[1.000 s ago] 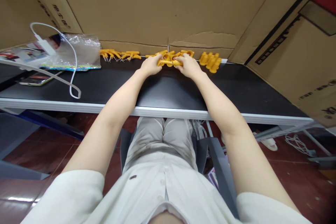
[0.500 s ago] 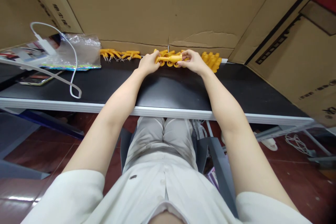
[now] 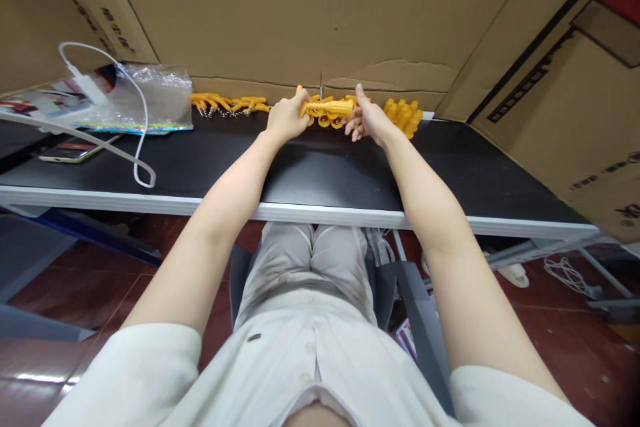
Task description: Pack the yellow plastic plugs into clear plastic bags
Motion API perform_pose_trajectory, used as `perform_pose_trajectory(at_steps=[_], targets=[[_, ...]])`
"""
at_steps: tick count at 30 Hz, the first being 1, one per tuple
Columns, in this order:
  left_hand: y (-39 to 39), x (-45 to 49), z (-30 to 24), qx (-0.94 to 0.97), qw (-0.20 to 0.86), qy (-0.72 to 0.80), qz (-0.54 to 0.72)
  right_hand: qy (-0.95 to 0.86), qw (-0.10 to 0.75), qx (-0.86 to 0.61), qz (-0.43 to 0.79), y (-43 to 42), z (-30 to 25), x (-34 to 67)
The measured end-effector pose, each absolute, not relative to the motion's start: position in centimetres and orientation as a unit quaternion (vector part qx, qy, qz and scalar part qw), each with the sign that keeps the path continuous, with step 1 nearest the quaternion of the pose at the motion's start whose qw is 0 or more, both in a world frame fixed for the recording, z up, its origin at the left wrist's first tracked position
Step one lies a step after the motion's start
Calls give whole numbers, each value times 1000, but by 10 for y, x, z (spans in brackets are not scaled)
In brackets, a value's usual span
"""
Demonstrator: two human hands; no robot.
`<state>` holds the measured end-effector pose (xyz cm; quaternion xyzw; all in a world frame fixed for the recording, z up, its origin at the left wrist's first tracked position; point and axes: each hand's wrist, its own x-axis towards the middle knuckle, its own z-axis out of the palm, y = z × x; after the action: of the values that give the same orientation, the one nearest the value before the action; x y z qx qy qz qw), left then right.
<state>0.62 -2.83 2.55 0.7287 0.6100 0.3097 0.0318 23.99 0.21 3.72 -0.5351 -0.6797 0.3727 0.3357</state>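
My left hand [image 3: 289, 116] is closed around the handle end of a yellow corkscrew [image 3: 336, 109], whose ribbed sleeve points to the right. My right hand [image 3: 374, 121] is open at the sleeve's far end, thumb raised and fingers apart; whether a finger touches the sleeve I cannot tell. Under and behind the corkscrew lie several yellow pieces with round openings [image 3: 324, 122], partly hidden. To the left, yellow handles with metal spirals [image 3: 216, 104] lie in a row along the cardboard. Right of my right hand, several yellow tubes [image 3: 403, 117] are bunched together.
Cardboard walls [image 3: 280, 13] enclose the back and sides of the black tabletop [image 3: 330, 173]. On the left are a clear plastic bag [image 3: 157, 97], a white cable [image 3: 145, 120] and a phone [image 3: 70, 151]. A metal edge [image 3: 330, 213] runs along the front.
My right hand has let go of the sleeve's end and spread its fingers. My left hand, holding the corkscrew, has shifted slightly right.
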Motion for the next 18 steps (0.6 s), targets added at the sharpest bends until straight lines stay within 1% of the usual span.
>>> perform_pose_trajectory(at_steps=[3,6,8,14,18], targets=[[-25,4,24,727,40,605,323,-696,348,-477,408,-5,42,245],[-24,3,23,729,26,603,321,-711,376,-467,367,-11,44,245],[-25,5,23,730,2,610,307,-702,386,-476,364,-12,44,243],[-28,10,23,723,-43,624,294,-635,425,-447,465,-1,38,237],[-25,10,21,726,-47,620,295,-613,441,-439,486,5,34,236]])
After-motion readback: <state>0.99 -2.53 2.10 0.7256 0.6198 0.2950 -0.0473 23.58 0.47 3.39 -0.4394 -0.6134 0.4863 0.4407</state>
